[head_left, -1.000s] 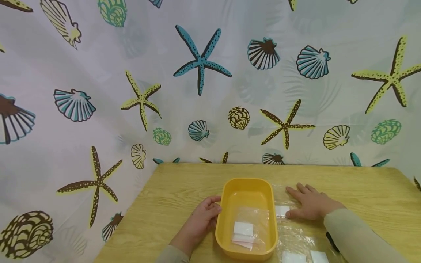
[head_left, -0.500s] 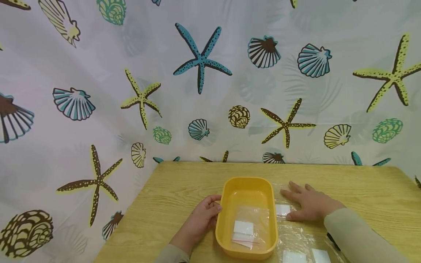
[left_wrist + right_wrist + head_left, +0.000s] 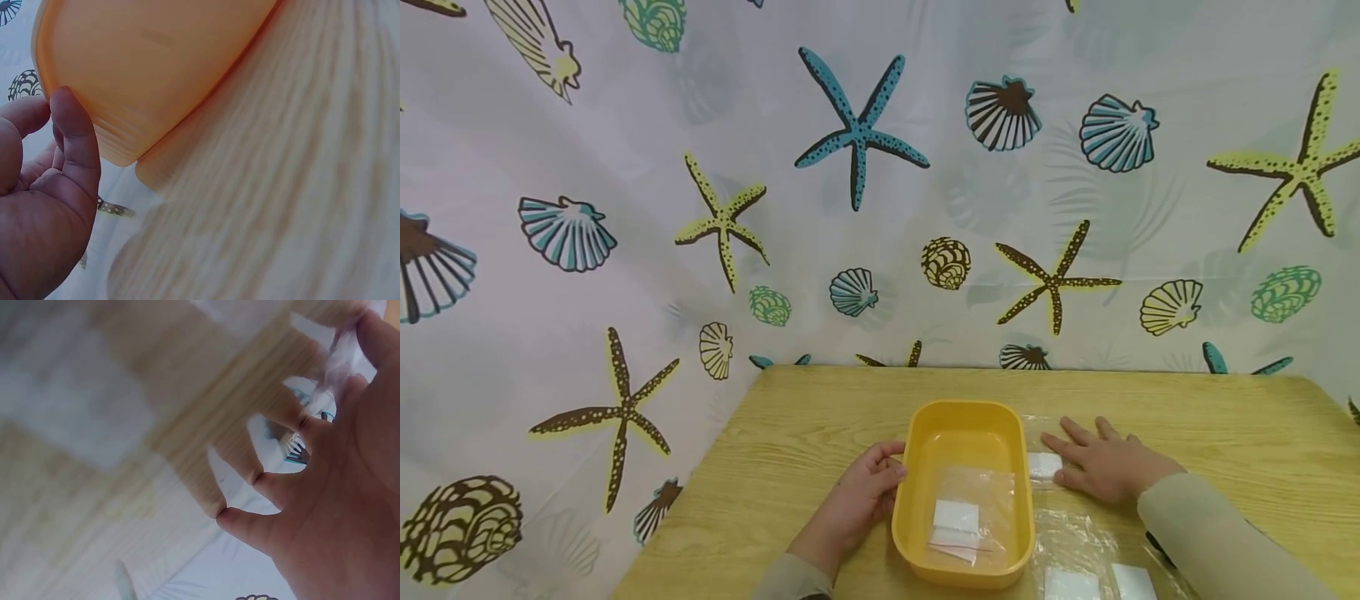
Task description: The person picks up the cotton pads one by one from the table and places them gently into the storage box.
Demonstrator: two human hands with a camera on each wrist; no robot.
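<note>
A yellow plastic tub (image 3: 1030, 533) stands on the table, holding a clear zip bag (image 3: 996, 500) with a red seal line and white flat pieces (image 3: 956, 517). My left hand (image 3: 863, 490) holds the tub at its left wall, thumb and bent fingers at the rim; the left wrist view shows the thumb against the outer wall (image 3: 156, 56). To the tub's right, my right hand (image 3: 1108, 461) lies with straight, spread fingers at a clear bag (image 3: 1036, 427) containing a white piece (image 3: 1043, 467). Crumpled clear film (image 3: 340, 362) shows beside its thumb in the right wrist view.
Nearer the front, right of the tub, lie more clear bags (image 3: 1067, 533) with white pieces (image 3: 1071, 585). A dark band shows at the right sleeve (image 3: 1217, 533). Behind the wooden table (image 3: 820, 392) hangs a curtain (image 3: 880, 242) printed with starfish and shells.
My right fingers have shifted slightly on the bag and stay spread. The left hand and the tub keep their places, while the view tilts a little.
</note>
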